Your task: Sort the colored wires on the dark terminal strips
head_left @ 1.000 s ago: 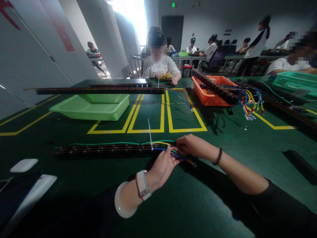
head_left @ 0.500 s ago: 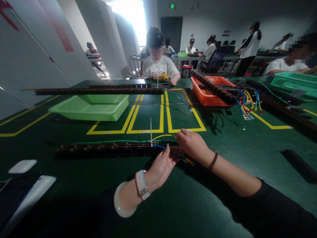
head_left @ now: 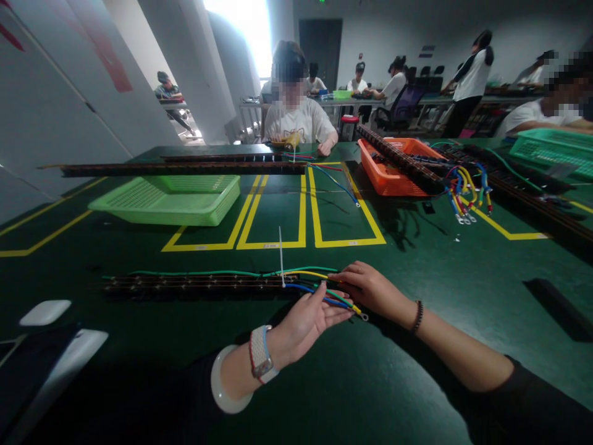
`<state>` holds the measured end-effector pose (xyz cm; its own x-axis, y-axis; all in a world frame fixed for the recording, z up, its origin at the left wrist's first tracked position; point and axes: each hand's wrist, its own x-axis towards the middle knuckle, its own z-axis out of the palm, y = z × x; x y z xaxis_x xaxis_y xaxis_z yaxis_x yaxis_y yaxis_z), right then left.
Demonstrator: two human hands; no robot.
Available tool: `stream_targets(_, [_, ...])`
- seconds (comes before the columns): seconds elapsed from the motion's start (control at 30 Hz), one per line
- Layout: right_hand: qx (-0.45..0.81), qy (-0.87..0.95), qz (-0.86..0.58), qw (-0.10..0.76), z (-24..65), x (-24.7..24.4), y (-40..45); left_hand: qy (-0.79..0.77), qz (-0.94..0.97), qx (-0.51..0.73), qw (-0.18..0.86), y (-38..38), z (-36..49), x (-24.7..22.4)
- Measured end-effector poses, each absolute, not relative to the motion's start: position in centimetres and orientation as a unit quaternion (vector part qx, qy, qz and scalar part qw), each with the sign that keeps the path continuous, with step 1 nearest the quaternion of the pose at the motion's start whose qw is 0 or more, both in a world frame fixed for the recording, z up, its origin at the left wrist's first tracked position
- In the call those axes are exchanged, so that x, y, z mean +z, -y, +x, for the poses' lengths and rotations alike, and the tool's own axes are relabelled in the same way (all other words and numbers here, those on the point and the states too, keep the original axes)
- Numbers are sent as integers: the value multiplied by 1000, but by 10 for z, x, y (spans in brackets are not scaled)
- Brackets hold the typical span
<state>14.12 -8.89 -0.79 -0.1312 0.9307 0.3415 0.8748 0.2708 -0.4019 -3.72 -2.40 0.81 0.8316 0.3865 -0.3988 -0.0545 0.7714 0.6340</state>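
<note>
A long dark strip (head_left: 199, 285) with rows of small bright contacts lies across the table before me. From its right end, beside an upright white cable tie (head_left: 280, 256), come a blue wire (head_left: 299, 288), a yellow wire (head_left: 308, 273) and a green wire (head_left: 222, 272). My left hand (head_left: 308, 321), palm up, holds the blue wire and another green one between thumb and fingers. A ring terminal (head_left: 364, 316) pokes out past its fingertips. The fingers of my right hand (head_left: 373, 290) are pinched on the yellow wire, close to my left fingertips.
Beyond the strip is a light green basket (head_left: 164, 213) with another long strip (head_left: 185, 169) above it. An orange basket (head_left: 370, 176) holds more strips with bundled wires (head_left: 467, 191). A black bar (head_left: 558, 309) lies right; a white case (head_left: 45, 313) left. Across the table sits a person (head_left: 296, 117).
My right hand has moved down and to the right, bringing the yellow wire lower and nearer my left hand. My left fingers have straightened somewhat beneath the wires.
</note>
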Motion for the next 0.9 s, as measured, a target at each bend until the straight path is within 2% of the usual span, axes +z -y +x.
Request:
stream_targets(0.17, [55,780,-572,249,142,-6,90,-251,325,118,904,24,-38,10])
stream_targets(0.33, [-30,779,-589,212,141,-7,87,-249,281,117,920,20,-36,12])
stream_targets(0.63, [-161,712,-637,250,146,16,63,-268,326,147,895,-6,-7,30])
stream_targets(0.9, [-74,757,-590,269,149,-2,63,-262,335,148,893,2,-23,22])
